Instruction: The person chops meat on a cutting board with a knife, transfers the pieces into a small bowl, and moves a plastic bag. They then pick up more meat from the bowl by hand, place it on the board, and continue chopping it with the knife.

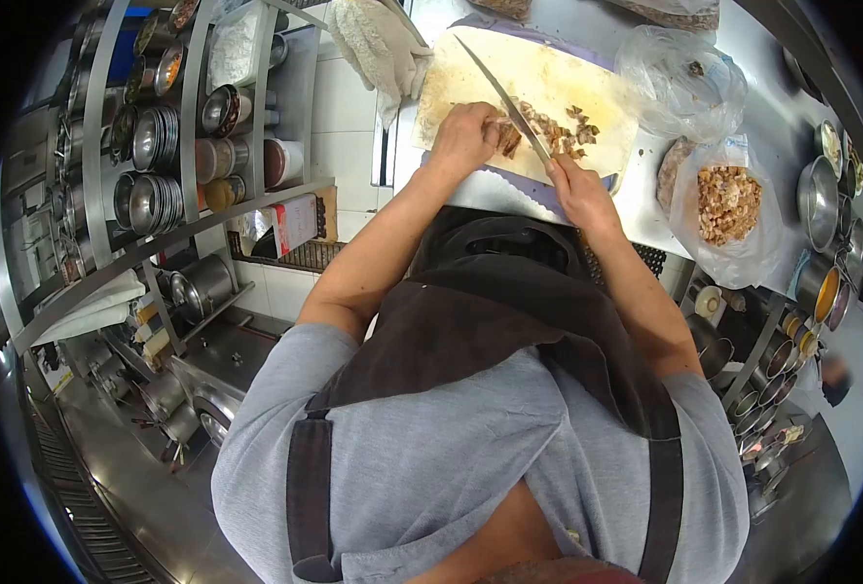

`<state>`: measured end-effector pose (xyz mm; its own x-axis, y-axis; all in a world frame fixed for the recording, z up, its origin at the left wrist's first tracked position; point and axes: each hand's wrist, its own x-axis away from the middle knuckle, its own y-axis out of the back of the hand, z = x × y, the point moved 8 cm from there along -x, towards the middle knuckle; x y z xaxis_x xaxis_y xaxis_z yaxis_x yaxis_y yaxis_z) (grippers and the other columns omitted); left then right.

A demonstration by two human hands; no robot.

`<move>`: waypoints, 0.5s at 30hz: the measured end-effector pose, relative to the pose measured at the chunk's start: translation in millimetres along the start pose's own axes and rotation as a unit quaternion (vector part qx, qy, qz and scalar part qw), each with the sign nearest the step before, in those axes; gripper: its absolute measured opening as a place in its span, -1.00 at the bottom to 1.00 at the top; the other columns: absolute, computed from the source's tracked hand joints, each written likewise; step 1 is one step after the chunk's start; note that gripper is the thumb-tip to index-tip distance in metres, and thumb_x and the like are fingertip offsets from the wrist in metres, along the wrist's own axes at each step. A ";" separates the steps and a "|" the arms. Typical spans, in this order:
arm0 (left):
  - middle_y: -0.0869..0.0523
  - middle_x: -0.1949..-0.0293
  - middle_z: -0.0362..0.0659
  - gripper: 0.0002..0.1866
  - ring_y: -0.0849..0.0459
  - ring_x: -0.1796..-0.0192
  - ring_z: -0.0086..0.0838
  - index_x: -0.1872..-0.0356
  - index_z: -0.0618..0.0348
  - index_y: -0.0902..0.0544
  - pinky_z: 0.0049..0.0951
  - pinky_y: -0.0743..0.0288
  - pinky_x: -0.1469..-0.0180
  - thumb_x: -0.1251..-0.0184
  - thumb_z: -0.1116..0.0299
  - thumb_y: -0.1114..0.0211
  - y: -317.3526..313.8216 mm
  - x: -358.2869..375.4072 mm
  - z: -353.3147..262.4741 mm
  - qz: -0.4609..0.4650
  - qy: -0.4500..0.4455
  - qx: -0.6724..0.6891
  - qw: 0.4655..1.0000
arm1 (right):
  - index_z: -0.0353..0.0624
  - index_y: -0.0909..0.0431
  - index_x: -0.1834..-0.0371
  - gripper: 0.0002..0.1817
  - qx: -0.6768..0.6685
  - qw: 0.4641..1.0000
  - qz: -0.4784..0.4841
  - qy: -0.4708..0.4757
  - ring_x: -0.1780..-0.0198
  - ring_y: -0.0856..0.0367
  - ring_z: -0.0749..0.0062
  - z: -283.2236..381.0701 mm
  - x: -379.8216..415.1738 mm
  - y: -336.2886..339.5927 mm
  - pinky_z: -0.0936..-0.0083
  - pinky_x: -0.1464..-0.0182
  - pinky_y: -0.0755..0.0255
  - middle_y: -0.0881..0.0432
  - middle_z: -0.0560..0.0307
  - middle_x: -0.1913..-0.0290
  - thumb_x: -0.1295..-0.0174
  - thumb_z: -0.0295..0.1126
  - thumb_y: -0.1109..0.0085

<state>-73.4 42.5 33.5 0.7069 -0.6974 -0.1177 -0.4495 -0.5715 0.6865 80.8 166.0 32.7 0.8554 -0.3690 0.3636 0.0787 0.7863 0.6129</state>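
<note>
A pale yellow cutting board [451, 70] lies on the metal counter over a purplish cloth. My right hand [581, 192] is closed round the handle of a long knife [502, 91], whose blade points up and to the left across the board. On the left part of the board my left hand [465, 139] has its fingers bent over brown meat [509, 141], beside the blade. Small chopped pieces [579, 127] lie to the right of the knife. Right of the board, an open plastic bag [730, 206] holds a heap of chopped pieces.
Another clear plastic bag [682, 83] sits at the board's upper right corner. A whitish towel [373, 47] hangs at the counter's left edge. Shelves with metal bowls [156, 136] stand at the left. More bowls [818, 198] line the right side.
</note>
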 end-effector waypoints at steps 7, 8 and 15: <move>-0.70 0.36 0.01 -0.92 -0.63 0.16 -0.04 0.32 0.22 -0.65 -0.13 -0.50 0.06 -0.15 0.49 -0.30 -10.7 -4.7 6.0 0.005 -0.055 -0.037 0.998 | -0.17 -0.52 0.05 -0.62 0.061 0.996 0.051 0.028 0.23 -0.61 -0.29 4.8 14.4 1.7 -0.05 0.16 -0.44 -0.63 -0.35 0.37 -0.50 -0.09 0.15; -0.70 0.36 0.00 -0.92 -0.63 0.17 -0.04 0.33 0.22 -0.65 -0.12 -0.50 0.06 -0.15 0.49 -0.29 -11.6 -4.0 6.8 0.004 -0.059 -0.040 0.997 | -0.16 -0.53 0.06 -0.63 0.064 0.996 0.050 0.027 0.23 -0.61 -0.29 7.2 13.3 0.4 -0.06 0.16 -0.44 -0.63 -0.36 0.37 -0.50 -0.09 0.15; -0.69 0.35 0.02 -0.92 -0.63 0.15 -0.03 0.34 0.22 -0.64 -0.11 -0.50 0.07 -0.14 0.49 -0.30 -11.5 -6.6 6.4 0.008 -0.070 -0.029 0.997 | -0.20 -0.53 0.12 -0.63 0.049 0.997 -0.010 0.061 0.26 -0.61 -0.30 11.7 -37.1 -30.1 -0.08 0.17 -0.43 -0.62 -0.36 0.39 -0.49 -0.11 0.13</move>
<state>-76.5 50.9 21.8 0.6142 -0.7626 -0.2028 -0.4245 -0.5360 0.7297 40.8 150.3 8.9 0.9105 -0.3168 0.2658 0.0514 0.7245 0.6874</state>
